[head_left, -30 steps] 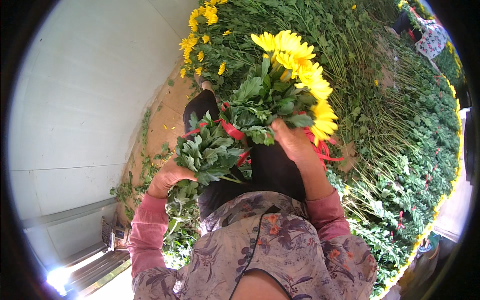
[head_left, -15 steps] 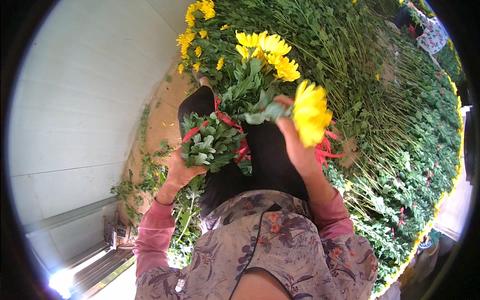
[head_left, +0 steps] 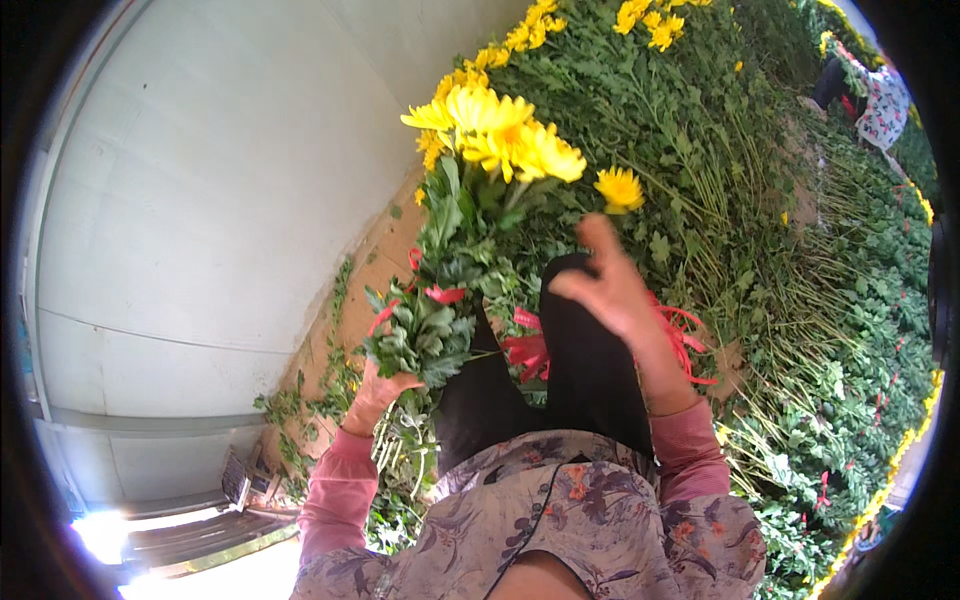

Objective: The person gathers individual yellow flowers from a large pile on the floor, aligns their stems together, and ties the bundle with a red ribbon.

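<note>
My left hand (head_left: 378, 392) is wrapped round the leafy lower part of a bunch of yellow chrysanthemums (head_left: 495, 135). Red ribbon (head_left: 445, 295) shows among the bunch's leaves, and its blooms point up and away from me. My right hand (head_left: 615, 290) is open above my right knee, thumb and fingers apart, with nothing in it. Just beyond its fingertips is a single yellow chrysanthemum (head_left: 620, 190), apart from the bunch. Several loose red ribbons (head_left: 528, 350) lie by my legs, and more red strips (head_left: 685, 345) hang beside my right wrist.
A large heap of cut chrysanthemum stems (head_left: 690, 160) spreads ahead and to the right. Along the left runs a pale wall (head_left: 190, 220), with leaf scraps on the brown floor (head_left: 345, 310) below it. Another person in a patterned top (head_left: 884, 110) is at the far right.
My right hand has let go of the single chrysanthemum and opened. That bloom now sits farther off, beyond the fingers. My left hand keeps its hold on the bunch. The view has shifted left.
</note>
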`<state>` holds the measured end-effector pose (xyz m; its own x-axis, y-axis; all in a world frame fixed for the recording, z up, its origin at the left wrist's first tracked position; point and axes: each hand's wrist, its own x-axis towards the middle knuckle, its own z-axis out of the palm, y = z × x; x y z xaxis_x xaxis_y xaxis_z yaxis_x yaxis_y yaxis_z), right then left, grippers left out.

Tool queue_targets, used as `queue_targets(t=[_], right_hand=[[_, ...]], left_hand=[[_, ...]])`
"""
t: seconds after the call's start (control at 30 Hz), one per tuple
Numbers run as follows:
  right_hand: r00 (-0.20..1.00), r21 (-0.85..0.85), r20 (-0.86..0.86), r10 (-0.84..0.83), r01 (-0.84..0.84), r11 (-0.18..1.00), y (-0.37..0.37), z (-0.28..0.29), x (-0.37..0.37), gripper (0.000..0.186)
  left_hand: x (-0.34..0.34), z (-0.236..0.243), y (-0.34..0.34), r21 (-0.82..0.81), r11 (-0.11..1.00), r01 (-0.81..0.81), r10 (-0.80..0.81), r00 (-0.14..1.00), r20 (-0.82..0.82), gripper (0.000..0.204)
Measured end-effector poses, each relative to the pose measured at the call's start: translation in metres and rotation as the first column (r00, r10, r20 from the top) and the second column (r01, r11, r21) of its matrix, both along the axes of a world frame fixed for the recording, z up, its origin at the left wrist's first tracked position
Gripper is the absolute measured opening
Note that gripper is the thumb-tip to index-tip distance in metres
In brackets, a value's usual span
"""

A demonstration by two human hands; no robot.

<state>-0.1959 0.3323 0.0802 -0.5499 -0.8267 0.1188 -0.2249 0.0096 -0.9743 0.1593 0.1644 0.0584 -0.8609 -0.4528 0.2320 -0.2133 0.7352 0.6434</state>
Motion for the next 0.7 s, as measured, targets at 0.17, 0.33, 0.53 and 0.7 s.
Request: queue_targets(t=[0.17, 0.33, 0.53, 0.7], right_hand=[[0.355, -0.281, 0.875, 0.33, -0.183, 0.942, -0.061, -0.007, 0.101, 0.082], [0.656, -0.539, 0.486, 0.577, -0.295, 0.789, -0.097, -0.047, 0.148, 0.05], [0.878, -0.297, -0.466, 0.105, -0.267, 0.917, -0.092, -0.067, 0.159, 0.04], [0.882, -0.286, -0.438, 0.172, -0.318, 0.904, -0.078, -0.067, 0.168, 0.039]], left_hand=[[-0.042, 0.017, -0.004, -0.348, 0.938, 0.004, -0.011, 1.0, -0.019, 0.07], [0.019, -0.067, -0.091, 0.044, 0.999, -0.018, 0.017, 1.0, 0.008, 0.062], [0.006, -0.096, -0.102, -0.444, 0.895, 0.044, 0.037, 0.984, 0.172, 0.055], [0.016, -0.054, -0.084, -0.047, 0.993, -0.11, 0.115, 0.984, 0.139, 0.064]])
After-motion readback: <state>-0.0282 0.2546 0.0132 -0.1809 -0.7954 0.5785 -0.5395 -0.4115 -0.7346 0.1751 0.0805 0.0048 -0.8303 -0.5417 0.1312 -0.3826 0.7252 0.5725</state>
